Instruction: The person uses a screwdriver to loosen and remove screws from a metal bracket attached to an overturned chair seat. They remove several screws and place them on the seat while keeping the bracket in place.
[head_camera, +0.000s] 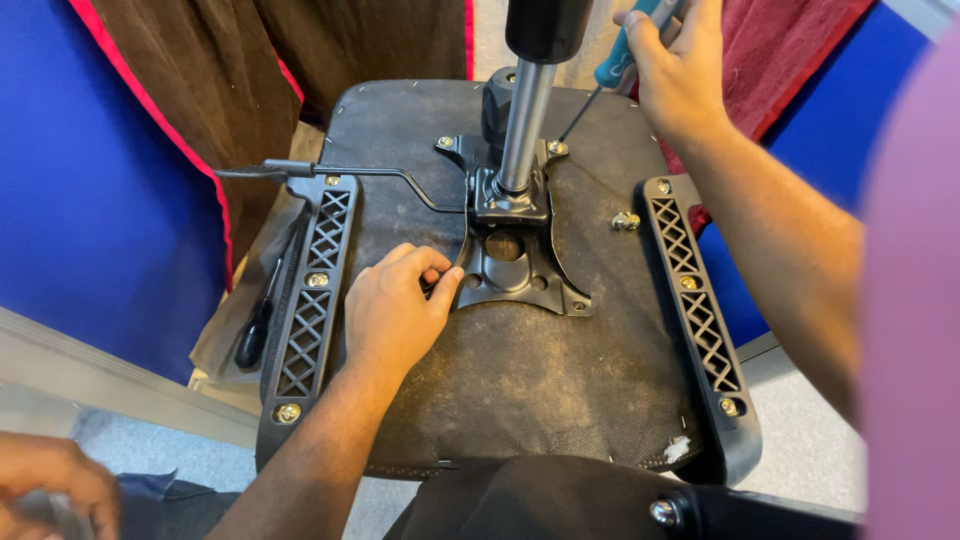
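Two bare forearms, left hand (395, 310) and right hand (678, 70) ungloved, no rings or watch visible, mauve-pink sleeve (915, 300) at right edge of view

**What the view keeps back**

The left hand (398, 305) covers the near-left corner of the black mounting plate (515, 262), so whatever its fingertips pinch cannot be told. The blue-handled screwdriver (622, 55) is cut off at the top edge inside the right hand (678, 62). The gas cylinder (527, 110) runs out of frame. Another person's hand (50, 480) at the bottom-left corner is blurred and cropped.
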